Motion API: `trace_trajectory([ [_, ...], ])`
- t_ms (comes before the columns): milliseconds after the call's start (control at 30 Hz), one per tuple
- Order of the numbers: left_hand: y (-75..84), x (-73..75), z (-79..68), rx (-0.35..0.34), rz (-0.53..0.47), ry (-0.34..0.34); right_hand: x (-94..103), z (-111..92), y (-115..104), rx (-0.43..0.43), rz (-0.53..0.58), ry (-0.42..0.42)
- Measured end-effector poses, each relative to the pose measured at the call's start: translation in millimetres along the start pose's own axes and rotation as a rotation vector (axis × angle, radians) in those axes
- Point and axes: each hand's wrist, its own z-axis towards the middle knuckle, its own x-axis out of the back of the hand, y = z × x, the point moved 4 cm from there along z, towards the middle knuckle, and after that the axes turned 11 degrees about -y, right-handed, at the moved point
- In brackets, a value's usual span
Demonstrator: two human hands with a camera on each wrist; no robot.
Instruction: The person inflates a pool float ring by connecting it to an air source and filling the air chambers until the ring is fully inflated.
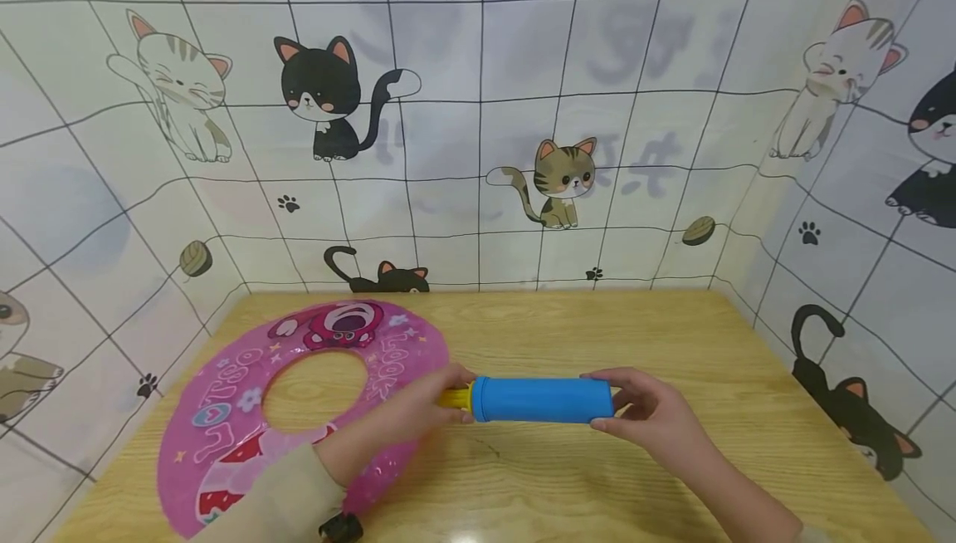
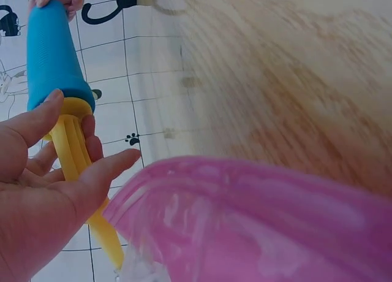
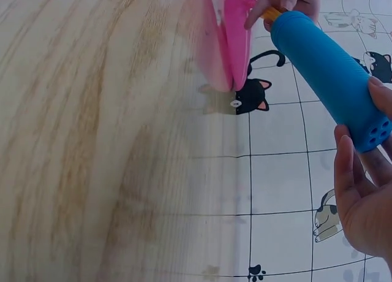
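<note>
Both hands hold a blue hand pump (image 1: pixel 541 400) level above the table, its length running from left to right. My left hand (image 1: pixel 429 402) grips it at the yellow nozzle end (image 2: pixel 72 144), with the thumb near the yellow collar and fingers behind the nozzle. At the other end, the right hand (image 1: pixel 650 414) pinches the blue body between thumb and fingers. Several small holes show in that end face (image 3: pixel 378 133) in the right wrist view. A pink inflatable swim ring (image 1: pixel 179 460) lies beneath and left of my left forearm. Clear crumpled plastic (image 2: pixel 144 266) overlaps the nozzle tip in the left wrist view.
The wooden table (image 1: pixel 597 323) meets a tiled-pattern wall covering (image 1: pixel 448 128) with cartoon cats at the back and both sides. A small black object (image 1: pixel 341 526) sits by the left sleeve (image 1: pixel 291 493).
</note>
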Motion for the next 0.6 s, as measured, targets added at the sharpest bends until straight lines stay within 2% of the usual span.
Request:
trace_trajectory([
  [333, 1.3, 0.5, 0.5, 0.004, 0.003, 0.011, 8.5, -2.4, -2.5, 0.043, -0.1, -0.077],
  [600, -10.0, 8.9, -6.3, 0.005, -0.021, 0.042, 33.6, -16.2, -5.9, 0.108, -0.204, -0.043],
])
